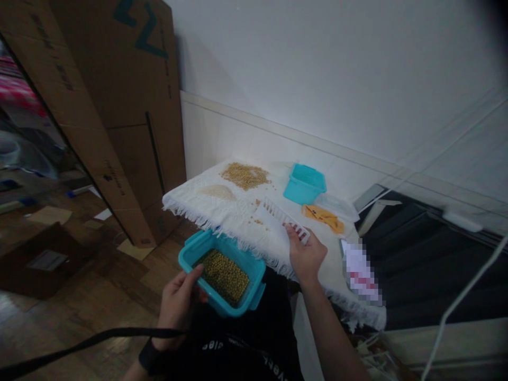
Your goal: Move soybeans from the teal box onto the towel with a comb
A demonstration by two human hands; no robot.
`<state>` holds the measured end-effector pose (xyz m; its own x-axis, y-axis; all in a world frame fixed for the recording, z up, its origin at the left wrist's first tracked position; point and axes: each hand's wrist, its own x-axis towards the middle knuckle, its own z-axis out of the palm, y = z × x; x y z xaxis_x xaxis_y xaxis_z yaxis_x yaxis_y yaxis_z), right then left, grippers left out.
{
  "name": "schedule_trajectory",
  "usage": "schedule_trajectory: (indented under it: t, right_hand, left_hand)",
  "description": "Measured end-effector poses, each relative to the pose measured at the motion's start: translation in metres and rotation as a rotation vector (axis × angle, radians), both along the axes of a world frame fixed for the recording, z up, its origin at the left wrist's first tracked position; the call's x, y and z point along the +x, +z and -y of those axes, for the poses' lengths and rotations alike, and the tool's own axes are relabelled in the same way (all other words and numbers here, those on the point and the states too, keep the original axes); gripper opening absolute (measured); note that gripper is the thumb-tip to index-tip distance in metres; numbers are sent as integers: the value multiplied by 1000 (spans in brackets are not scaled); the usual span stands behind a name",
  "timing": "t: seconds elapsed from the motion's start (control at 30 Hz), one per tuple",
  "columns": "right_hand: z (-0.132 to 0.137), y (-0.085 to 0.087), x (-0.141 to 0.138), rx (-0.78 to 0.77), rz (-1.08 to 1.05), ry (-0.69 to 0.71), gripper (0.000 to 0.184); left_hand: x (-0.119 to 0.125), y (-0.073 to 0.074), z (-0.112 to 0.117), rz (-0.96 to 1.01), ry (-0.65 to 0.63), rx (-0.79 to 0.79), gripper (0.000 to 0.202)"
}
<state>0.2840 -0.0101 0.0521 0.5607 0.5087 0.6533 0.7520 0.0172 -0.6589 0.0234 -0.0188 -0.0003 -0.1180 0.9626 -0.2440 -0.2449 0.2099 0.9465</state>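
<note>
My left hand (180, 296) grips the near left rim of a teal plastic container (257, 275), thumb over the edge. Yellow-green beans (226, 272) lie inside it. The container is at the table's front edge, above my lap. In my right hand (307, 254) is a white slotted plastic piece (278, 211), held by its near end over the cloth. A few loose beans lie beside its far end. Further back on the white fringed cloth (202, 209) are a heap of beans (244, 175) and a paler pile of grains (217, 192).
A second teal container (304, 185) stands at the back of the table near the wall. Beside it lie an orange cloth (323, 218) and a clear lid-like piece (337, 206). A tall cardboard box (135, 132) rises on the left. A white cable (456, 312) hangs at right.
</note>
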Motion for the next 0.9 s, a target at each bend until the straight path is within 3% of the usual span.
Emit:
schedule_trajectory:
  t: [0.2, 0.47, 0.67, 0.9]
  right_hand:
    - [24, 1, 2, 16, 7, -111, 46]
    - [29, 1, -5, -10, -22, -49, 43]
    - [28, -1, -11, -13, 2, -13, 43]
    - [41, -3, -27, 2, 120, 69, 35]
  left_hand:
    - [1, -3, 1, 51, -58, -40, 38]
    - [3, -4, 3, 2, -59, -32, 39]
    - [8, -6, -3, 158, -50, -37, 35]
    - [10, -2, -11, 207, -59, -7, 32]
